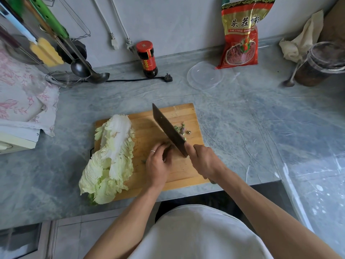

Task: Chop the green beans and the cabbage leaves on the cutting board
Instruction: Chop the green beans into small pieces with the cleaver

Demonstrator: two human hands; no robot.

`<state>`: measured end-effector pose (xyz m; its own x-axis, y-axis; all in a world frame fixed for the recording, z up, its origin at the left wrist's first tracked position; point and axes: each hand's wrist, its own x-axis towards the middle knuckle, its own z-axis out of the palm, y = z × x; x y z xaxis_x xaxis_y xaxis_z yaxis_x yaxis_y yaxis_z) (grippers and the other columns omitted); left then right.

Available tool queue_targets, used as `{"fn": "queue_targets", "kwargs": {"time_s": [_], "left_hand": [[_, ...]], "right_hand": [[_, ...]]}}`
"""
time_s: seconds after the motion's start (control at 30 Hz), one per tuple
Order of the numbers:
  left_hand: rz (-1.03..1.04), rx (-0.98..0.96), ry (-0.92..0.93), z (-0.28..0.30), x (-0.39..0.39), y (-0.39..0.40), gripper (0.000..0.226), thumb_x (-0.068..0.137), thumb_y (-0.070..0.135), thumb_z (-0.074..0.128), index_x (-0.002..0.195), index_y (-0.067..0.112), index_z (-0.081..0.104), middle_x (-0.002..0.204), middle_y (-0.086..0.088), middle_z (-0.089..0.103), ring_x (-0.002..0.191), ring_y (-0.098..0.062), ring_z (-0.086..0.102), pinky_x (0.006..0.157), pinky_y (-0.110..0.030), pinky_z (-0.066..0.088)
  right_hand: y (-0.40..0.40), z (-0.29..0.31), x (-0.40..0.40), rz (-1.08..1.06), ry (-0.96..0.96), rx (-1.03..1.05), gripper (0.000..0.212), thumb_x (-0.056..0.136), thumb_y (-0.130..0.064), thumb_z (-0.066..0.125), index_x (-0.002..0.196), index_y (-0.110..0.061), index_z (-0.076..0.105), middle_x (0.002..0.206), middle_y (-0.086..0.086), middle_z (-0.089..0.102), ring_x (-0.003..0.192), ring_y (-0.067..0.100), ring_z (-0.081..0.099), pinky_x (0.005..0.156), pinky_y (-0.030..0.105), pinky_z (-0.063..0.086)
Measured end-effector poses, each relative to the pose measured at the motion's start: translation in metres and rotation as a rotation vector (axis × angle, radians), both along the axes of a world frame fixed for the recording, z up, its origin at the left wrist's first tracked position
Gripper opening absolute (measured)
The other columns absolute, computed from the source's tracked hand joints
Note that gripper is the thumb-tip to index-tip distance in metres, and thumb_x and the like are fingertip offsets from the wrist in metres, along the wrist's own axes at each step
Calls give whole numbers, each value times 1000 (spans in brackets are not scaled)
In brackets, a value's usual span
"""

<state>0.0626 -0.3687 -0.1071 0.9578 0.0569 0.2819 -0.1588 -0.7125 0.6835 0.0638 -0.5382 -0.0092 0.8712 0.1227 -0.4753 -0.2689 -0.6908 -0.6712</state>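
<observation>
Between our hands [169,146] green beans mid-chop | left hand [157,163] pinches beans, right hand [204,161] grips cleaver [169,128] | next: feed beans, fingertips tucked

Home kitchen: ladle [93,71], sauce jar [147,58], stone counter [242,118].

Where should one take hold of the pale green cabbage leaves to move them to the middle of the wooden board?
Grip the pale green cabbage leaves by the thick white rib part at the far end, coming from above. The frilly near end hangs over the wooden cutting board's edge and would probably tear.
</observation>
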Motion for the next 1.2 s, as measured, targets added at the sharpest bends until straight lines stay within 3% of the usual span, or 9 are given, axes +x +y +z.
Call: {"fn": "queue_targets", "kwargs": {"time_s": [0.1,0.2,0.33,0.43,0.57,0.73,1.03,1.2], "left_hand": [[12,-19,-14,-1,2,1,15,86,14,78,97,4,76,104,-5,72,95,-16,68,83,-27,55],[3,1,-35,-2,4,0,13,87,15,77,96,5,77,102,-4,73,94,-17,68,82,-29,56],[76,103,-19,-6,5,-2,12,88,21,74,98,15,79,103,2,75,98,-19,65,90,-33,50],[84,78,30,-10,2,-1,14,90,24,71,100,18,78,106,4,75,101,-20,67,97,-37,47],[95,52,46,-7,1,-1,11,87,22,75,97,21,79,103,6,75,100,-19,66,89,-43,51],[84,39,36,0,-1,-4,11,89,22,75,99,20,79,105,4,75,98,-10,62,90,-40,52],[93,21,68,3,-1,-6,10,89,18,71,95,16,79,106,3,74,94,-17,65,89,-36,49],[113,22,79,-3,0,-5,10,87,17,73,95,18,79,103,4,74,94,-21,66,84,-37,51]], "right_hand": [[-10,3,-1,-30,-8,38,61,104,-53,29,84,-2,58,64,8,56,46,18,51,38,30,43],[-13,2,-7,5,-74,3,67,102,-55,30,85,4,59,67,16,58,56,22,49,55,38,43],[-9,5,-13,26,-133,0,59,103,-53,34,69,-6,45,59,4,48,52,17,39,53,33,34],[-4,5,-16,48,-159,-13,57,104,-51,35,66,-8,41,57,3,45,50,17,37,52,34,30],[-2,3,-18,65,-161,-14,57,104,-51,35,65,-10,39,56,2,42,48,16,34,50,32,29],[1,0,-20,56,-182,-16,60,102,-56,34,68,-8,44,56,4,45,46,18,34,46,31,28],[7,-1,-27,80,-199,-76,61,88,-72,17,68,-18,37,58,3,47,47,19,39,46,32,27],[13,-3,-21,80,-181,-75,53,99,-61,27,70,-18,37,61,4,48,48,21,40,48,34,30]]}}
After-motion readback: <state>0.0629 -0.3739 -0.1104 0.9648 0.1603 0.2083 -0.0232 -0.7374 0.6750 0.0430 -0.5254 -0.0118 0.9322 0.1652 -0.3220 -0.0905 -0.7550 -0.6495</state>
